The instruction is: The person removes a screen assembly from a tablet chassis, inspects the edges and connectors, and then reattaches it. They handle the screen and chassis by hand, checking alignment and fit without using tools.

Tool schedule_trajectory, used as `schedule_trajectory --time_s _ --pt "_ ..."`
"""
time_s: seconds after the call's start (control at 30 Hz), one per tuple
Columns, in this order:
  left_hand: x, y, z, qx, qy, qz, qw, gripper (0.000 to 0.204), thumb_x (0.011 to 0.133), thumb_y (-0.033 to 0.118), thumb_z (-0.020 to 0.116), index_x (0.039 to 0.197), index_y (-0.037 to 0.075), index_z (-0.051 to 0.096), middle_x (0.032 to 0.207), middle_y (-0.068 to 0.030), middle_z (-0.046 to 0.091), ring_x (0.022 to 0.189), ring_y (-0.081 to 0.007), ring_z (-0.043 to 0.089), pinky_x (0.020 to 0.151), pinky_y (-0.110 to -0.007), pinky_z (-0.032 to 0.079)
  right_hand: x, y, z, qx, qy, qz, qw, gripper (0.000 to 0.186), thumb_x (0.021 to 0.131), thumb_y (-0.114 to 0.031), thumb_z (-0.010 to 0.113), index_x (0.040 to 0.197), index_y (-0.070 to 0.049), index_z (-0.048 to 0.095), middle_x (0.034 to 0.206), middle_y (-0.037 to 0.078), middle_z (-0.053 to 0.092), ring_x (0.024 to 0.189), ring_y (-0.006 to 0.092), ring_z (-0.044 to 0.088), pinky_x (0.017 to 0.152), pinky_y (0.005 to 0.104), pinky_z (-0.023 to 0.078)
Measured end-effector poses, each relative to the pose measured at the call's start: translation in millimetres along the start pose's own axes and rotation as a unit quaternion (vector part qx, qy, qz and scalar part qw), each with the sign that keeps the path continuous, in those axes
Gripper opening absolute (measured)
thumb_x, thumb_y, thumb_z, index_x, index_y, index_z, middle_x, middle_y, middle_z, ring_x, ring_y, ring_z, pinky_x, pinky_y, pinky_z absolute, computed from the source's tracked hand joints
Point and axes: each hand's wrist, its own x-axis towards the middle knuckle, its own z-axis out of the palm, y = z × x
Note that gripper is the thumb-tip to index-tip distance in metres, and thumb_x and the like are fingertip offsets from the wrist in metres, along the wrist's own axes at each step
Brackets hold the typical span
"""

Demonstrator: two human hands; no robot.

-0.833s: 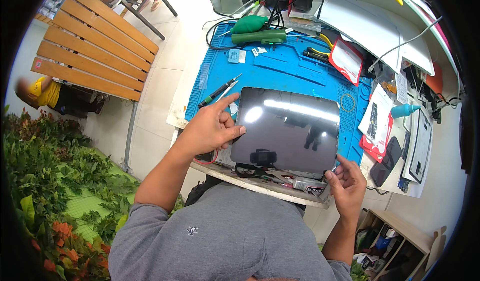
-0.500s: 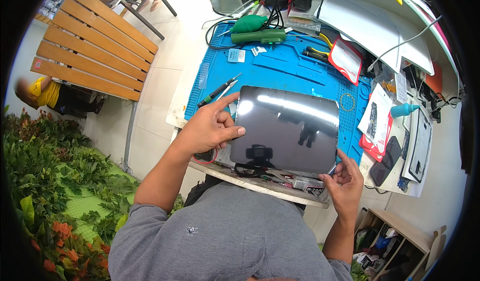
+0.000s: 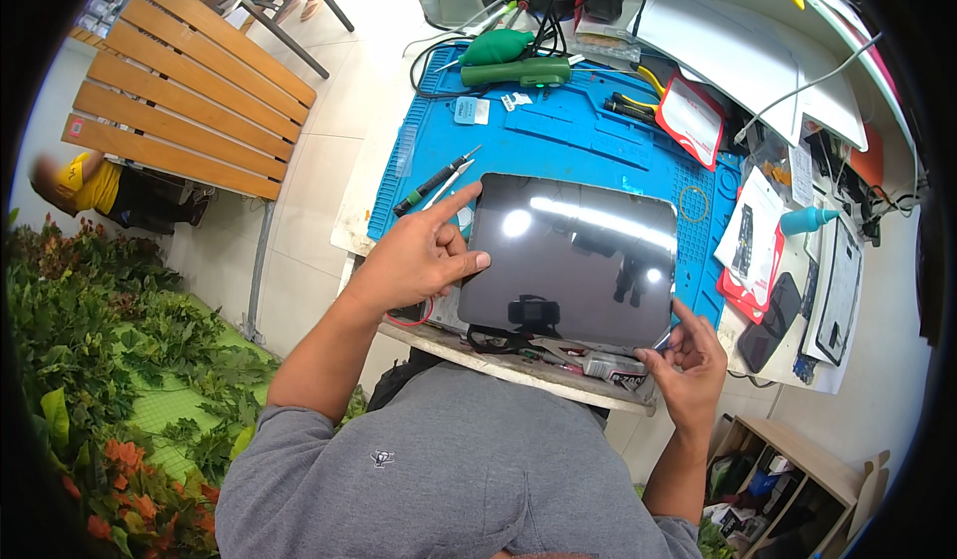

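Observation:
A dark, glossy tablet [image 3: 568,265] is held screen up over the near edge of a blue repair mat [image 3: 558,145], and bright lights reflect in it. My left hand [image 3: 424,255] grips its left edge, thumb on the glass and index finger stretched along the upper left corner. The lower right corner sits between the thumb and fingers of my right hand [image 3: 686,358]. Beyond my left hand, a dark screwdriver [image 3: 435,182] and a thin light-coloured tool lie on the mat. The tablet's underside is hidden.
At the mat's far side are a green air blower [image 3: 495,48], a green handheld tool [image 3: 515,73] and yellow-black pliers [image 3: 636,101]. A teal bottle [image 3: 807,220] and a dark phone [image 3: 771,322] lie at right. Left stands a slatted wooden bench [image 3: 189,86], with a person in yellow beside it.
The tablet has tilted slightly, and the reflections on its screen have shifted. Both hands keep their hold in nearly the same place.

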Motion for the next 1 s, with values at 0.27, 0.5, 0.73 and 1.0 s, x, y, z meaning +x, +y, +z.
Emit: schedule_trajectory --time_s 0.27,0.5,0.73,1.0 --pt "3 -1 0 0.058 0.018 0.026 0.998 0.083 0.096 0.012 0.081 0.165 -0.006 0.039 0.065 -0.0011 0.063 0.054 -0.006 0.055 0.051 -0.025 0.041 -1 -7 1 -0.043 0.0 0.014 0.999 0.077 0.072 0.009 0.094 0.144 0.002 0.068 0.094 -0.001 0.051 0.075 0.0035 0.048 0.062 0.0188 0.043" --pt "3 0 1 0.053 0.022 0.014 0.998 0.084 0.095 0.011 0.082 0.165 -0.005 0.04 0.065 -0.0018 0.064 0.053 -0.0067 0.056 0.05 -0.025 0.042 13 -57 -8 -0.306 -0.011 -0.129 0.943 0.065 0.078 -0.019 0.095 0.135 0.002 0.069 0.096 0.009 0.058 0.078 0.0185 0.056 0.07 0.0331 0.05" --pt "4 0 -1 0.056 0.022 0.009 0.998 0.084 0.093 0.014 0.083 0.164 -0.004 0.042 0.063 -0.0031 0.065 0.051 -0.0084 0.057 0.052 -0.027 0.043 95 -91 44 -0.387 -0.134 -0.333 0.849 0.042 0.089 -0.005 0.07 0.131 0.002 0.069 0.122 0.02 0.066 0.116 0.0369 0.061 0.102 0.0465 0.049" --pt "4 -2 -2 0.044 0.021 0.02 0.999 0.084 0.094 0.013 0.083 0.165 -0.005 0.041 0.063 -0.0022 0.064 0.05 -0.007 0.055 0.048 -0.025 0.04 150 -74 101 -0.425 -0.208 -0.365 0.802 0.044 0.086 0.003 0.062 0.129 0.004 0.07 0.121 0.017 0.067 0.114 0.0349 0.061 0.099 0.0449 0.05"
